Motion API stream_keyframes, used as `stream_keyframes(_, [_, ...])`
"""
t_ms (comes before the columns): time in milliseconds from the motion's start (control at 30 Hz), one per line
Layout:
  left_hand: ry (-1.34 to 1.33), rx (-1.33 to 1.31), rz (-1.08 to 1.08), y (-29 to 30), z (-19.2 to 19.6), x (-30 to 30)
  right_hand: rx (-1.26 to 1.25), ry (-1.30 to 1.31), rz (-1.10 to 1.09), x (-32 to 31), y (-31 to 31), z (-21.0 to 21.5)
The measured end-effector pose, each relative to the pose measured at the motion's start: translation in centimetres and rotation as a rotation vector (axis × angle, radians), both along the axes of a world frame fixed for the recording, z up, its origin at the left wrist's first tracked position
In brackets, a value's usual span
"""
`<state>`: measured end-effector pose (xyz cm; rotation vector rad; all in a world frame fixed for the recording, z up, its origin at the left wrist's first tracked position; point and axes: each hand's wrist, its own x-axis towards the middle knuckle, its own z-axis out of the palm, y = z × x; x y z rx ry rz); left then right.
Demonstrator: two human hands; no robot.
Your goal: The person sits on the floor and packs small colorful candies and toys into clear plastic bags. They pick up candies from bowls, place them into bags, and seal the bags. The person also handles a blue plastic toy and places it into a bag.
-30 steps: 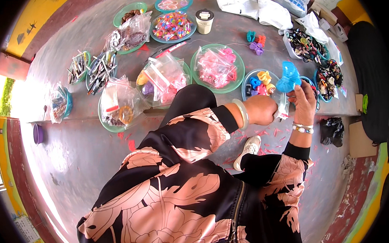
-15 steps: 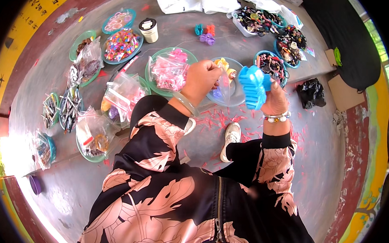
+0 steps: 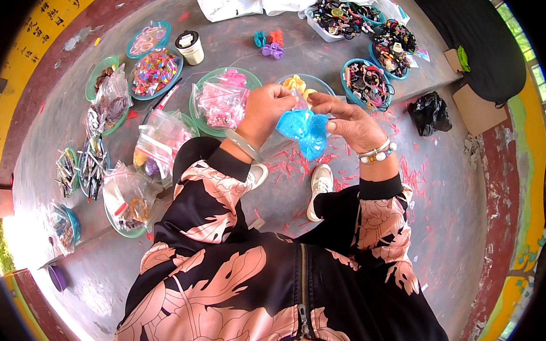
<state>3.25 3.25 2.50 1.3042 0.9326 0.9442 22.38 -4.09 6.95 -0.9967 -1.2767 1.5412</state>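
My left hand (image 3: pixel 264 111) pinches a clear plastic bag (image 3: pixel 299 99), its fingers closed at the bag's upper edge. A glossy blue hair claw clip (image 3: pixel 304 132) hangs just below and right of those fingers; I cannot tell whether it is inside the bag. With a beaded bracelet at the wrist, my right hand (image 3: pixel 354 126) has its thumb against the clip and its fingertips reaching to the bag. Behind both hands is a clear bowl (image 3: pixel 322 85) with yellow clips (image 3: pixel 295 83) in it.
Left of my hands stands a green bowl (image 3: pixel 253 78) of pink packets. Teal, orange and purple claw clips (image 3: pixel 271 45) lie beyond, near a lidded cup (image 3: pixel 190 47). Baskets of dark hair ties (image 3: pixel 365 84) are at the right. Red scraps (image 3: pixel 285 165) litter the floor.
My right hand has brought the blue claw clip leftward to the bag in my left hand, and the clip has turned. The whole view has shifted slightly.
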Motion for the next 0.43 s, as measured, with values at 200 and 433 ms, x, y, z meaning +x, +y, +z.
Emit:
stream_keyframes(200, [-0.083,-0.134,-0.172,-0.3,1.1,-0.6,-0.1,-0.126,0.076,-0.1,0.2,0.3])
stream_keyframes(433, [-0.153,-0.201,-0.257,-0.4,1.6,-0.8,-0.12,-0.167,0.06,0.2,0.1,0.6])
